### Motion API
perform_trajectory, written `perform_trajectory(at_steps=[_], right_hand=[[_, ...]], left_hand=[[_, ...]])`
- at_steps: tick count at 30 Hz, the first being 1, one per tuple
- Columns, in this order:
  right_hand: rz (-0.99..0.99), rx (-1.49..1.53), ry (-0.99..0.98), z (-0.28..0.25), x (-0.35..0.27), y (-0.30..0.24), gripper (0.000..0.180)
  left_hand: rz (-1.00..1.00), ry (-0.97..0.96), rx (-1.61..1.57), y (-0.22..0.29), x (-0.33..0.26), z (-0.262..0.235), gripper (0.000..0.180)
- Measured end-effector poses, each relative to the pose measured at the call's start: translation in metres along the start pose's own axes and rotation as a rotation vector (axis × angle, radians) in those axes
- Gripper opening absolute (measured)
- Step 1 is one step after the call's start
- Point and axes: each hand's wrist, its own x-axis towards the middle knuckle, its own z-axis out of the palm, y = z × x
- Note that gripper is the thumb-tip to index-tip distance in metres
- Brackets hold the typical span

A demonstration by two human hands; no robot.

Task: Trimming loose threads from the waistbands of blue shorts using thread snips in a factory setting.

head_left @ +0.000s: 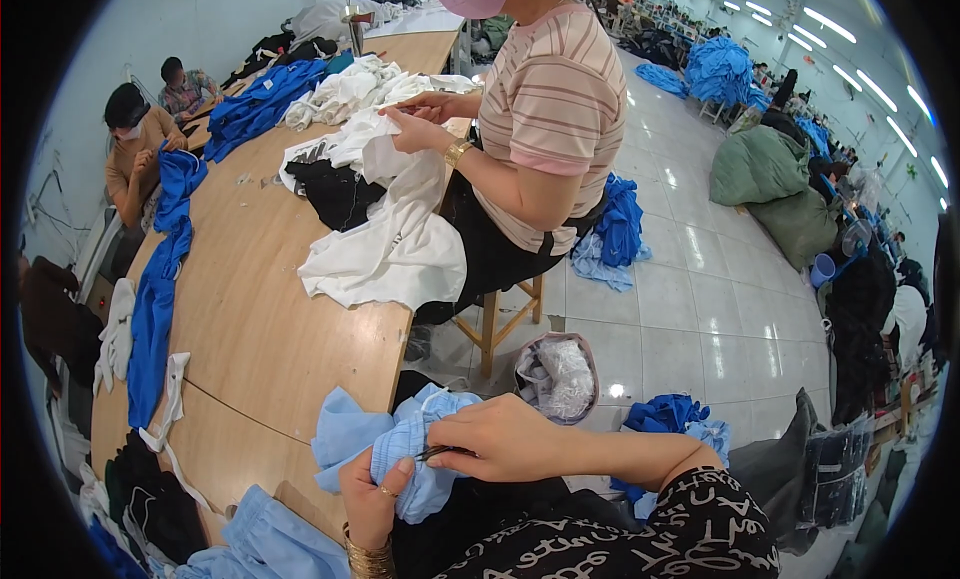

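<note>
A light blue garment [345, 431] with a gathered elastic waistband lies bunched at the table's near right corner, partly over my lap. My left hand [368, 491] is closed on the waistband, thumb on top. In my right hand [512, 437] are small dark thread snips [443, 451], their tip against the gathered band. Whether the blades are apart or together is too small to tell. Left of my left hand, other light blue garments [285, 534] with elastic waists lie at the table's near edge.
A co-worker [550, 109] sits on a wooden stool [490, 329] beyond, handling white cloth [390, 244] on the wooden table [250, 329]. Royal blue garments [155, 309] line its left side. A scrap-filled bin [557, 379] and blue garments [668, 415] are on the tiled floor.
</note>
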Motion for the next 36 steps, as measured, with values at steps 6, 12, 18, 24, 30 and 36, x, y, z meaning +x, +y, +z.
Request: perform_trajectory(at_steps=[6,12,18,24,30,36], right_hand=[[0.002,-0.003,-0.018,0.0,0.0,0.0,0.018],[-0.013,-0.001,0.0,-0.002,0.001,0.001,0.018],[0.008,-0.008,-0.028,-0.002,-0.001,-0.001,0.018],[0.017,-0.004,-0.039,0.001,-0.005,-0.005,0.018],[0.058,0.023,-0.003,-0.004,0.001,-0.008,0.015],[0.097,0.042,-0.015,-0.009,0.008,-0.01,0.014]], left_hand=[[0.009,0.0,0.005,0.001,0.0,0.001,0.018],[0.005,-0.004,-0.017,0.002,0.003,0.002,0.018],[0.008,0.0,-0.008,0.003,0.0,0.003,0.019],[-0.016,-0.005,-0.024,0.0,-0.006,0.0,0.02],[0.027,-0.015,0.206,0.006,-0.003,-0.002,0.025],[-0.024,-0.074,0.114,0.015,0.004,0.0,0.024]])
